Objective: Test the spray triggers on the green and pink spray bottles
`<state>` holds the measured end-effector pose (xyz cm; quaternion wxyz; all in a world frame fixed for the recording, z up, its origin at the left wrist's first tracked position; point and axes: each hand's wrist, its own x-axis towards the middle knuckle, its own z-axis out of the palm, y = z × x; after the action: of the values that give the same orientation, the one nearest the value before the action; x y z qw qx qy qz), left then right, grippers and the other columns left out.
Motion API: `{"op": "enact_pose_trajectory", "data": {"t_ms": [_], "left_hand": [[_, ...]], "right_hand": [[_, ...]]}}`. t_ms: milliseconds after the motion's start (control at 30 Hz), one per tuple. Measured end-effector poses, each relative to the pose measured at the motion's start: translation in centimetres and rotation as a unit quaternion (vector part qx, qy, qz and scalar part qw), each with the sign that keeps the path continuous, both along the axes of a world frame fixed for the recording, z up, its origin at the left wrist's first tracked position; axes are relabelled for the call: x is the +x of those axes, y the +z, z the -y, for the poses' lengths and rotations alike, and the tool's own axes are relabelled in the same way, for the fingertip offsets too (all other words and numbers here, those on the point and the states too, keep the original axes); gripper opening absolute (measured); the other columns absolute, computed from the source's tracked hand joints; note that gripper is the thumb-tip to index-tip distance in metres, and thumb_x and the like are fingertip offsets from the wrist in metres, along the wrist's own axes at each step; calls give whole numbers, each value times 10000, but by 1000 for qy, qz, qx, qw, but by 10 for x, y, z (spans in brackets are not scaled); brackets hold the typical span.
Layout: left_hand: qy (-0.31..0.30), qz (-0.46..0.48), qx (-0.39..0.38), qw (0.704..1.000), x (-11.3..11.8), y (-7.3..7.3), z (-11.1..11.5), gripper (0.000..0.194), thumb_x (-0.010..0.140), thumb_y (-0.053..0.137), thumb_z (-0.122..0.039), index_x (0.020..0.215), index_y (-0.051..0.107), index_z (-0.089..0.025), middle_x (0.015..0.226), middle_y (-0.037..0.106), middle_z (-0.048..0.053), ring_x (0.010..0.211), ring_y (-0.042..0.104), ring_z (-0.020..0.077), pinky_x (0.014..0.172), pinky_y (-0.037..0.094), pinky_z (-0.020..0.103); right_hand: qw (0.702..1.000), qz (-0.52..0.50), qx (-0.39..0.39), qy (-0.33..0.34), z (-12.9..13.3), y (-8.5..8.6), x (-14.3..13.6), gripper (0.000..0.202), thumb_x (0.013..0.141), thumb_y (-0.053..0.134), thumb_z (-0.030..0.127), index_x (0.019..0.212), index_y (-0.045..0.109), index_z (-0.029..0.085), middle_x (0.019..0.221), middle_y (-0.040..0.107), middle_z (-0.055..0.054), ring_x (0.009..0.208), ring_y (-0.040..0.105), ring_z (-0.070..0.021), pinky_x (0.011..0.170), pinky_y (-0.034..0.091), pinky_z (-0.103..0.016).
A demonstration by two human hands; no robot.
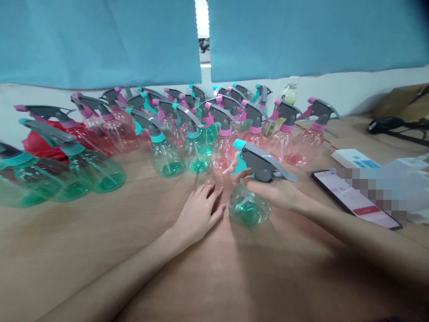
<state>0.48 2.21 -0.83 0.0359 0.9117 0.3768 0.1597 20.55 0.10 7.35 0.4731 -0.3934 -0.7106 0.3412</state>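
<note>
My right hand (268, 188) is wrapped round the neck of a green spray bottle (250, 212), just under its grey and teal head. The bottle is upright, low over or on the wooden table (161, 281); which of the two I cannot tell. To its left, my left hand (201, 210) rests on the tabletop with its fingers apart, holding nothing. Right behind my hands stand two green bottles with teal collars (167, 158) and a pink bottle (223, 152).
Several more pink and green spray bottles fill the back. More green bottles (100, 172) stand at the left by a red bag (43, 138). At the right lie a phone (348, 192), a white box (355, 158), clear plastic (415, 179) and a black object with straps (389, 125).
</note>
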Motion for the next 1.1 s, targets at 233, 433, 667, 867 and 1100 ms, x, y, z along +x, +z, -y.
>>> {"op": "enact_pose_trajectory", "data": {"t_ms": [233, 433, 667, 867, 1100], "left_hand": [[-2, -6, -4, 1000, 0, 0, 0, 382, 964, 523, -300, 1285, 573, -101, 1323, 561, 184, 1267, 478, 327, 1019, 423, 486], [0, -7, 0, 1000, 0, 0, 0, 375, 961, 522, -296, 1278, 574, -103, 1334, 552, 182, 1267, 476, 324, 1025, 416, 482], [4, -14, 3, 1000, 0, -1, 0, 395, 967, 519, -297, 1299, 569, -88, 1332, 555, 190, 1277, 468, 325, 1031, 410, 473], [-1, -13, 15, 1000, -1, -2, 0, 394, 973, 501, -306, 1305, 566, -103, 1335, 556, 180, 1271, 473, 316, 1019, 421, 466], [-2, -10, 19, 1000, -1, -3, 0, 400, 967, 513, -300, 1300, 568, -86, 1336, 551, 189, 1258, 481, 322, 1019, 422, 469]], "right_hand": [[999, -29, 22, 21, -3, -4, 0, 133, 698, 518, 153, 803, 555, 226, 826, 640, 14, 745, 625, -137, 662, 511, -270], [999, -10, 30, 26, -2, -3, 2, 178, 732, 505, 129, 828, 609, 238, 834, 666, 24, 752, 632, -133, 676, 507, -260], [1000, 19, 4, -20, 0, -10, 4, 311, 742, 527, 201, 1019, 662, 244, 755, 672, 12, 758, 645, -188, 711, 536, -332], [999, 28, 8, -26, 2, -8, 2, 306, 739, 516, 231, 1002, 671, 240, 835, 700, -2, 759, 641, -193, 718, 539, -352], [999, 25, 22, -37, 2, -7, 1, 65, 719, 522, 195, 721, 562, 246, 702, 603, 20, 665, 576, -157, 698, 521, -316]]}}
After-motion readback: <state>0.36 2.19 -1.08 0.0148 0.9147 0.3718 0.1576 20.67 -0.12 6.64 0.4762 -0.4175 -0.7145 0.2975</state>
